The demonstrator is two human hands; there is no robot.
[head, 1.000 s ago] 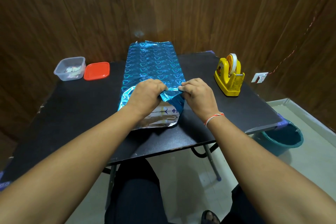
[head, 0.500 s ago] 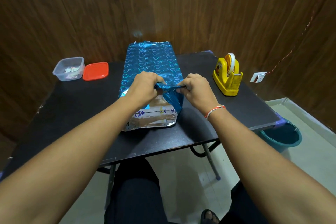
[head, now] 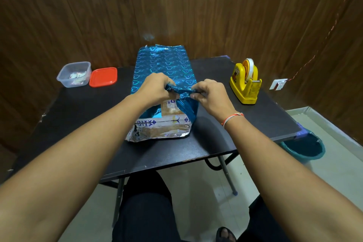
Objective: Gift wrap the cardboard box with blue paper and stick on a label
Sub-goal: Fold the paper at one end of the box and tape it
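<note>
At the centre of the frame my left hand (head: 155,89) and my right hand (head: 211,95) each pinch the blue paper (head: 163,63), fingers curled tight on a twisted ridge of it stretched between them above the near end of the cardboard box (head: 169,112). The box lies lengthwise on the dark surface (head: 78,116), its top wrapped, its near face bare with print showing and a silver flap spread below it.

To do this fold well, I judge I should flatten that bunched ridge first, pull the paper taut across the box end, crease it along the top edge, then press the side flaps in evenly before bringing up the bottom flap. Crumpled foil paper may tear or spring back.

The tape dispenser (head: 245,86) stands to the right, within easy reach of my right hand. At upper left sit a clear tub (head: 73,73) and its red lid (head: 103,76), well apart. The surface's near edge lies close below the silver flap, so I would work without sliding the box toward me.
</note>
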